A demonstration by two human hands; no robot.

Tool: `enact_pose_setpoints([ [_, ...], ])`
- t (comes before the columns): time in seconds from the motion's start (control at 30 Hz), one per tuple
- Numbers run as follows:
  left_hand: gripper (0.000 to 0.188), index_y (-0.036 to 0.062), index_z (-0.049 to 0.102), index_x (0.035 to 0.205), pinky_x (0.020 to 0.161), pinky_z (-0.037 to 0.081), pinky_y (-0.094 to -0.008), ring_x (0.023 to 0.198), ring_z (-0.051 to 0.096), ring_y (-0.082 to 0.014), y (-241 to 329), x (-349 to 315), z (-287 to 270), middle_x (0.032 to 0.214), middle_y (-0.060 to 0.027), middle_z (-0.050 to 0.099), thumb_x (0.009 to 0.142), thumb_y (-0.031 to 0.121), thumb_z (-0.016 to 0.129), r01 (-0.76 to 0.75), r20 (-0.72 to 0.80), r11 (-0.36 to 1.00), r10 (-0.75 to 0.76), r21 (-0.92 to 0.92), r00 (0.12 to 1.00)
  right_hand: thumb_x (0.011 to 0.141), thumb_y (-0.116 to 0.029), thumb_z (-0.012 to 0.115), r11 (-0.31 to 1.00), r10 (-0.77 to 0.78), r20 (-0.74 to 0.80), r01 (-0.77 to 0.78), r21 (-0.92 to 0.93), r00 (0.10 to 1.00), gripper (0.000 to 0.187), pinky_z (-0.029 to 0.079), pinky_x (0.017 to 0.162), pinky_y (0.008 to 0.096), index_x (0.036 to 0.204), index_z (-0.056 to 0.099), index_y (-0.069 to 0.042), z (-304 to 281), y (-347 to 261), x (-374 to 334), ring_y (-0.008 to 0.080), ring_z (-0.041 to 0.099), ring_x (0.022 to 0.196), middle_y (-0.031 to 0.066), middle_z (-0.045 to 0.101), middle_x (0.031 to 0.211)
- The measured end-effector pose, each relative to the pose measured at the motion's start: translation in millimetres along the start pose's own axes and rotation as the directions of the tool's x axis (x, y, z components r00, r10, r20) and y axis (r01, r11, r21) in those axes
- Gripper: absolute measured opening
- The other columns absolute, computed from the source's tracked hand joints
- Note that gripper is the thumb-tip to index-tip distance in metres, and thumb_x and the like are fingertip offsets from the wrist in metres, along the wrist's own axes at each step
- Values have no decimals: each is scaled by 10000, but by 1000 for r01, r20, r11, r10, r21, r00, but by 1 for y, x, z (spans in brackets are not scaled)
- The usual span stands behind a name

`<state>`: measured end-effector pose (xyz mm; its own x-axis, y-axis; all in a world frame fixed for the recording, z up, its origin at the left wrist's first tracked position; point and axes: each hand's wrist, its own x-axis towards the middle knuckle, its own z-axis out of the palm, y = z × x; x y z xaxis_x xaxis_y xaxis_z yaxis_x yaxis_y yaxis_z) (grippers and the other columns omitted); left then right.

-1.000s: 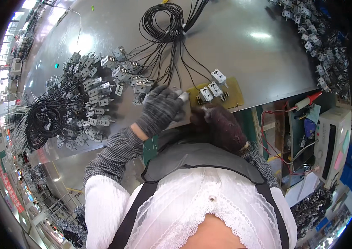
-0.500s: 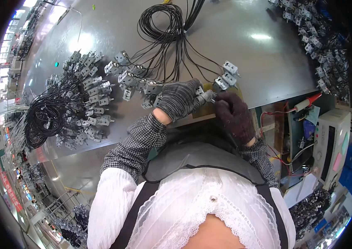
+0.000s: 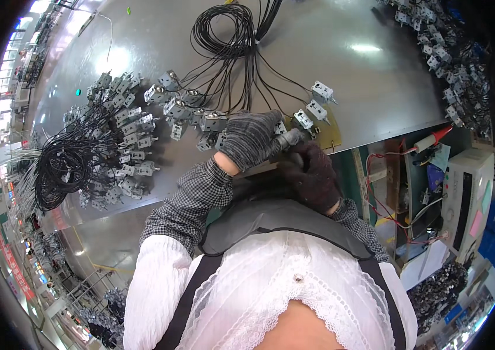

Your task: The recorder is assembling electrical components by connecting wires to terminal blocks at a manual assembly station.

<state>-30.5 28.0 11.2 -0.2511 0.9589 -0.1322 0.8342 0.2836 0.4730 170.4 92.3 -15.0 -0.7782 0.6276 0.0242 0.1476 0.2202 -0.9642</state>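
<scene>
My left hand [image 3: 251, 137], in a grey knitted glove, is closed over a small metal-cased unit [image 3: 280, 127] at the table's near edge. Most of that unit is hidden by the fingers. My right hand [image 3: 312, 177], in a dark maroon glove, is just below and right of the left fingertips. Its fingers are curled; what they hold, if anything, is hidden. Three similar metal units [image 3: 316, 109] with short shafts lie right of my left hand, and several metal units [image 3: 176, 108] lie left of it. Thin black cables [image 3: 222, 35] run from them to a coil farther back.
A pile of metal units with coiled black leads [image 3: 66, 169] covers the table's left side. More units [image 3: 443, 58] lie at the far right. Beyond the table's right edge [image 3: 393, 135] are a red-tipped probe [image 3: 433, 140], red wires and a pale instrument box [image 3: 469, 198].
My right hand has moved left and toward my body, below the left fingertips. The three units on the right now lie more spread apart. My left hand has hardly moved.
</scene>
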Motion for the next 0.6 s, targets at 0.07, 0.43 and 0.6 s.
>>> enact_pose_setpoints([
  [0.07, 501, 73, 738, 1057, 671, 570, -429, 697, 736, -292, -2, -2, 2, 747, -96, 727, 952, 562, 716, -18, -9, 1000, 18, -14, 1000, 902, -134, 776, 1000, 17, -2, -17, -13, 1000, 311, 523, 733, 394, 1156, 613, -58, -1, 0, -2, 223, 627, 811, 92, 621, 916],
  [0.43, 544, 71, 772, 1017, 677, 564, -433, 699, 728, -290, 11, -8, 8, 753, -105, 723, 873, 595, 767, -45, -144, 994, 59, 101, 988, 1036, -296, 609, 973, 229, 31, -228, -18, 973, 324, 534, 830, 473, 1188, 611, -9, 1, 17, -15, 400, 669, 911, 235, 667, 1024],
  [0.6, 573, 71, 772, 988, 669, 558, -441, 687, 720, -296, 13, -7, 13, 749, -115, 717, 855, 628, 765, -30, -172, 995, 46, 99, 984, 1007, -150, 652, 992, 92, -4, -92, -89, 996, 263, 552, 824, 413, 1203, 596, 16, 1, 17, -13, 286, 702, 941, 223, 710, 1038],
])
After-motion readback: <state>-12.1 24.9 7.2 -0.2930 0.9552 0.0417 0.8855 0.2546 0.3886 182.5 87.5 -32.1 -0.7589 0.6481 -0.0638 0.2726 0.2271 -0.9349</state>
